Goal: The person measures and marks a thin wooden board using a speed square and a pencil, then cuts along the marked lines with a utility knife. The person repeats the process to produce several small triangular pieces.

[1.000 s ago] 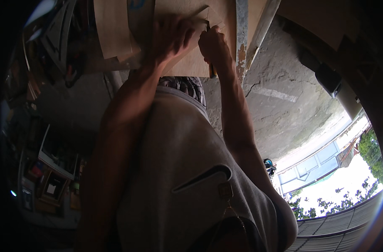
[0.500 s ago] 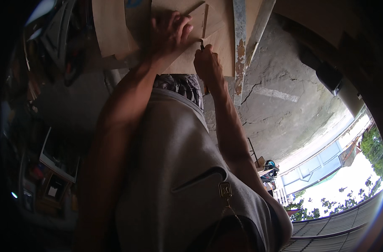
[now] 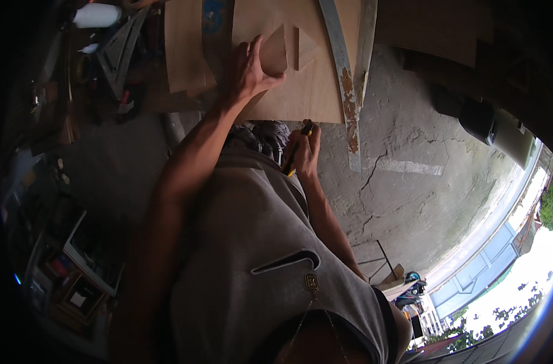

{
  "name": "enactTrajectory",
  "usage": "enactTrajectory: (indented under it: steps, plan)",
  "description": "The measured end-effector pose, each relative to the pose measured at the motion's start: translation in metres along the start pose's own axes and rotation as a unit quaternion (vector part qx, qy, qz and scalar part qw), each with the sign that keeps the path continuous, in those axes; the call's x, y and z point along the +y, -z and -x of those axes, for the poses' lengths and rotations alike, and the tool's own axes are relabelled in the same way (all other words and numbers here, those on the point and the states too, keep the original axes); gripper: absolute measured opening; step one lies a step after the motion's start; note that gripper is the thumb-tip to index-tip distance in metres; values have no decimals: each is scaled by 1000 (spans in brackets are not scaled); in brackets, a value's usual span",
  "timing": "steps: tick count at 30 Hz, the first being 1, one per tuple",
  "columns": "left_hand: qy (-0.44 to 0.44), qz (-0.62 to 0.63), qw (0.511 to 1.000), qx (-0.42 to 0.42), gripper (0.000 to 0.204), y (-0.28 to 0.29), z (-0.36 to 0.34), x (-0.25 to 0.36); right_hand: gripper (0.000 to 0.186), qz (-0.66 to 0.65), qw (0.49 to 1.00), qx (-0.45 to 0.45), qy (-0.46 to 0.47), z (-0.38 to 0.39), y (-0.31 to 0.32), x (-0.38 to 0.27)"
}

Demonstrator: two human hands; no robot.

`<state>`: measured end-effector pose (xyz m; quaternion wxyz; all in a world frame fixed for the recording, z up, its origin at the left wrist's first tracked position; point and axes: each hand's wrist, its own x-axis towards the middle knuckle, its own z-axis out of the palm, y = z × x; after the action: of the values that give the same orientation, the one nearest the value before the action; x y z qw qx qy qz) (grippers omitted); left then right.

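Note:
My left hand point(image 3: 250, 74) grips a small, thin piece of plywood point(image 3: 274, 53) with angled edges, thumb at its near edge and fingers along its left side. Beneath lies a larger pale plywood sheet point(image 3: 301, 104). A second small wooden piece point(image 3: 306, 48) rests on that sheet, just right of the held one with a gap between them. Close to my body, below the sheet's near edge, my right hand point(image 3: 307, 151) is closed around a black and yellow utility knife point(image 3: 292, 165). Whether its blade is out, I cannot tell.
A long metal strip point(image 3: 342, 67) with peeling, rusty patches lies along the sheet's right side and juts past the near edge. More boards point(image 3: 182, 48) lie at the left. A metal triangular frame point(image 3: 120, 57) and a white cylinder point(image 3: 97, 15) are farther left. Cracked concrete floor point(image 3: 398, 182) spreads rightward.
My right hand has drawn the knife back from the wood toward my body. The piece under my left hand is now gripped and apart from the other small piece.

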<state>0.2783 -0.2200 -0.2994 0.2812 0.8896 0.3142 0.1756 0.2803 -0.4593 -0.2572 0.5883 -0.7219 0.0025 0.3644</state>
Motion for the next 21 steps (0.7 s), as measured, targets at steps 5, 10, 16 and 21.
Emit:
enactTrajectory:
  steps: [5,10,16,21]
  plan:
    - [188,311,931,9,58,48,-5,4,44,293,927,12,236,-59,-29,-25]
    - [282,589,754,-71,57,107,-5,-2,48,484,804,62,339,-146,-64,-48]
    - [222,636,737,-54,64,156,4,-17,50,76,939,-257,218,-82,-122,-108]
    - [181,450,870,-84,74,199,12,-49,51,-111,926,-352,80,-41,-173,-111]
